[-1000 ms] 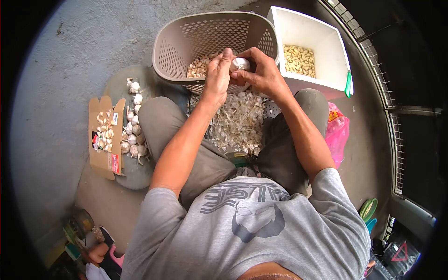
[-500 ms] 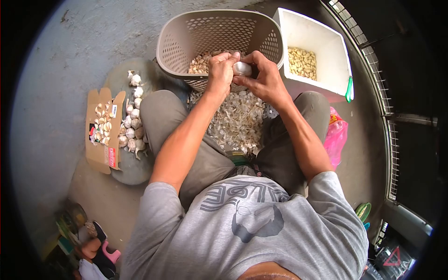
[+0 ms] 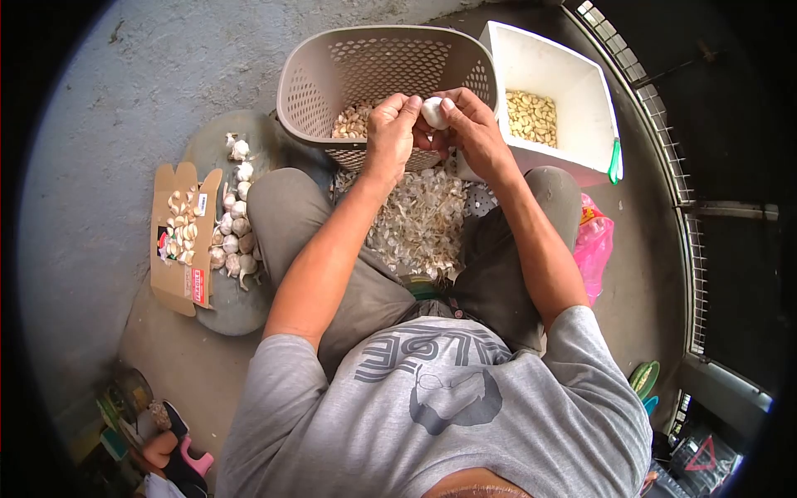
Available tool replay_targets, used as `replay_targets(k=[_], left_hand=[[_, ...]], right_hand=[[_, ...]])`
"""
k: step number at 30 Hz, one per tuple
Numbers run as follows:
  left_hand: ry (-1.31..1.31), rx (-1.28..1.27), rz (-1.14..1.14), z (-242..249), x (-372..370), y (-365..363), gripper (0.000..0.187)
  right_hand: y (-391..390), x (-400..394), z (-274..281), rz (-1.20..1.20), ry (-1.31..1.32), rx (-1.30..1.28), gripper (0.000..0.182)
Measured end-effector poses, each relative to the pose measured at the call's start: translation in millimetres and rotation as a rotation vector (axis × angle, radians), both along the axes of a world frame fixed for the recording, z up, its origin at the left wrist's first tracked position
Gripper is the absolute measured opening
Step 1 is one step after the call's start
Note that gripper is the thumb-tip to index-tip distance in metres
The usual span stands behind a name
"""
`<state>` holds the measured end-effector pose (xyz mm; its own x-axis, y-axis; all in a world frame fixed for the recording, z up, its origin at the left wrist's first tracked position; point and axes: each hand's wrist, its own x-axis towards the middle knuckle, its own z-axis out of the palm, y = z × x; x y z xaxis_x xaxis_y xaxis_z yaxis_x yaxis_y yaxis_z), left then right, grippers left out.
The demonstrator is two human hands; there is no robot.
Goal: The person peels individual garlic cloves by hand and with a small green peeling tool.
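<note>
A white garlic bulb (image 3: 433,113) is held up over the near rim of the brown perforated basket (image 3: 311,137). My right hand (image 3: 475,131) grips it, with the thumb pressed on its right side. My left hand (image 3: 390,137) is closed at the bulb's left side, thumb against the curled fingers; part of its grip is hidden. Loose unpeeled garlic cloves (image 3: 352,122) lie in the basket. Below my hands, a heap of papery garlic skins (image 3: 419,220) lies between my legs.
At the right stands a white foam box (image 3: 581,91) with peeled cloves (image 3: 531,116). Left of my knee, several garlic bulbs (image 3: 239,226) and a cardboard piece (image 3: 170,278) with cloves rest on a round grey surface (image 3: 228,319). A pink plastic bag (image 3: 594,245) lies right.
The garlic bulb has turned and risen slightly in my fingers. My right thumb has moved from below the bulb up onto its side. The camera view has shifted a little.
</note>
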<state>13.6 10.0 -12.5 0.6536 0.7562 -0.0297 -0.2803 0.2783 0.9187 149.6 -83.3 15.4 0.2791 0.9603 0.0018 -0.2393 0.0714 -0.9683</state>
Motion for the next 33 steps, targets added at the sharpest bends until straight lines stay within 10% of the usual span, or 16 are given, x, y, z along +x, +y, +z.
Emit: replay_targets(k=[33], left_hand=[[-0.099, -0.28, -0.177, 14, -3, -8, 0.033]], right_hand=[[3, 16, 3, -0.219, -0.415, -0.059, 0.014]])
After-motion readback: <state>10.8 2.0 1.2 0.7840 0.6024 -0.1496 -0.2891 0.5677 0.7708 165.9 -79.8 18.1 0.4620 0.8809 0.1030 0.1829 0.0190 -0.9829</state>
